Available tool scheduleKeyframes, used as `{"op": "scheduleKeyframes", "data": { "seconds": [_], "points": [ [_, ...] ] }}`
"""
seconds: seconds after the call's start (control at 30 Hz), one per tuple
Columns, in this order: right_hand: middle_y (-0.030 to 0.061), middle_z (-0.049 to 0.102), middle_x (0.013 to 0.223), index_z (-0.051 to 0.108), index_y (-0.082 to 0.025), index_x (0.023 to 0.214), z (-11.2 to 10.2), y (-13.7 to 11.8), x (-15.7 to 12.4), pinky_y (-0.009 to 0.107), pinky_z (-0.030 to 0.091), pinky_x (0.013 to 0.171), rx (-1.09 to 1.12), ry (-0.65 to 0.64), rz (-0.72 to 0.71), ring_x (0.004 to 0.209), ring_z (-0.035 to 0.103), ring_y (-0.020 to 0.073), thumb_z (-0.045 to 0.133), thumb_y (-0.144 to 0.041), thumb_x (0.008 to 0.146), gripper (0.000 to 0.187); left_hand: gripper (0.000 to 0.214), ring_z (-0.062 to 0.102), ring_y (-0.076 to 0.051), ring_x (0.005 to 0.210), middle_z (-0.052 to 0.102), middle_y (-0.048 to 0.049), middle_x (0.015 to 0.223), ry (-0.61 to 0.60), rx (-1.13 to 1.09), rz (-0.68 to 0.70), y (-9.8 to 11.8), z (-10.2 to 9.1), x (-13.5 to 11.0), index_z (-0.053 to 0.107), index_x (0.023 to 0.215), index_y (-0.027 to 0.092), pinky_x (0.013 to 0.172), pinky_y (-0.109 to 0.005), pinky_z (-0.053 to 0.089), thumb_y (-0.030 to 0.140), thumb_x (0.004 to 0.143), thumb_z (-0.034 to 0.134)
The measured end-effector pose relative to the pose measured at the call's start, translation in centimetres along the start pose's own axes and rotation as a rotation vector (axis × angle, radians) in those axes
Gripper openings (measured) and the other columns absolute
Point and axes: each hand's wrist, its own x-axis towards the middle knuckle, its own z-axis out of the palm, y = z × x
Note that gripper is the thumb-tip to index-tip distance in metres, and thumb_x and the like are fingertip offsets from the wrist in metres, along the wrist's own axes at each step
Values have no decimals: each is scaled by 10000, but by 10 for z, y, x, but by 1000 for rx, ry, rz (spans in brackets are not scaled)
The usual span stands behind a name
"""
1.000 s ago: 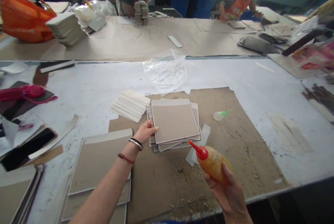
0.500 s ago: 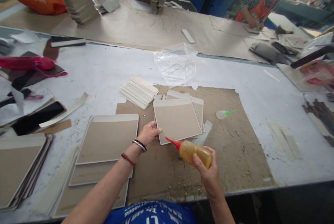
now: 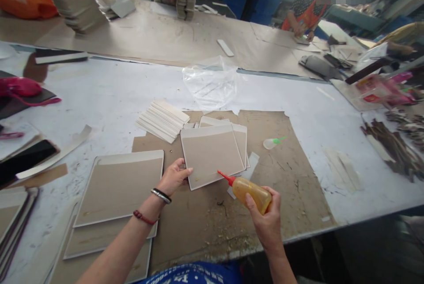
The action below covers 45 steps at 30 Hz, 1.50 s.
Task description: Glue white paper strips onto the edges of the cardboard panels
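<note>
Your left hand [image 3: 172, 177] pinches the panel [image 3: 212, 153] by its left edge, thumb on top; panel overlaps the stack [image 3: 241, 134] on the brown sheet [image 3: 185, 222]. Your right hand [image 3: 267, 217] wraps the bottle [image 3: 249, 190], red nozzle [image 3: 226, 177] over panel's near edge; contact unclear.

Silver and black bangles [image 3: 161, 195] are worn on the left wrist [image 3: 153, 207], a dark red beaded cord [image 3: 143, 217] higher up; by the worktop's near edge [image 3: 347, 220], a blue garment [image 3: 198, 272] is printed with white characters

Left fingers [image 3: 185, 173] pinch a beige panel [image 3: 212, 153]; right fingers [image 3: 253, 207] hold an amber bottle [image 3: 249, 190].
</note>
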Motion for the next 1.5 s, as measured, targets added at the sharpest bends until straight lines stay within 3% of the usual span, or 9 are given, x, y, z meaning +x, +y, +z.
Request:
{"op": "scheduleKeyframes", "data": {
  "seconds": [0.27,0.5,0.8,0.97,1.03,1.13,1.2,1.27,1.5],
  "points": [
    [21,480,959,421,-227,1024,-14,10,22,312,443,732,-65,153,-47,811,514,175,663,-433,661,482,502,658,-190,677,705,-19,776,31,41,11,-7,-3,4,528,922,189,607,-310,529,338,511,776],
    [30,472,962,418,-223,1020,-21,12,32,319,436,727,-99,202,-79,821,504,185,665,-440,660,487,529,659,-204,676,699,-21,749,30,49,-7,-6,-2,7,523,923,183,611,-330,533,339,490,783],
    [20,512,913,438,-226,1008,10,-20,-17,283,465,678,70,-34,48,750,533,164,644,-467,677,458,509,652,-186,682,696,-18,743,36,39,-3,-11,-5,5,528,932,182,628,-319,530,350,520,777],
    [6,530,886,457,-233,998,23,-33,-30,272,478,673,137,-87,76,751,547,159,661,-437,670,436,510,646,-174,665,691,-5,729,39,8,-16,-7,-1,0,527,890,181,609,-294,525,328,483,797],
    [-2,551,857,467,-235,991,22,-31,-27,282,485,667,201,-111,141,735,557,162,694,-420,643,455,513,643,-172,649,693,-10,729,40,-19,-7,-7,-1,-2,526,882,179,597,-294,524,331,476,800],
    [27,618,875,493,-231,1000,15,-23,-21,326,513,606,454,-262,360,738,600,208,705,-419,636,461,489,645,-173,650,698,-21,772,22,-65,10,-7,-9,-4,530,891,181,583,-290,521,314,502,793],
    [71,645,954,530,-227,1019,9,-15,-17,358,529,557,630,-373,506,777,626,259,695,-427,643,456,482,652,-180,674,699,-35,813,1,-104,25,0,-26,-6,541,924,180,595,-290,521,297,525,786],
    [81,652,992,574,-236,1013,4,-7,-12,374,543,550,711,-407,578,803,636,283,709,-415,628,446,485,655,-181,709,699,-50,845,7,-133,55,12,-54,-8,557,956,172,628,-283,522,277,541,783],
    [59,669,973,638,-259,949,6,0,-1,387,566,586,690,-403,690,790,648,278,762,-352,581,400,487,645,-147,705,696,-65,892,181,-64,113,61,-195,-29,592,1010,162,659,-240,516,225,563,776]
  ]
}}
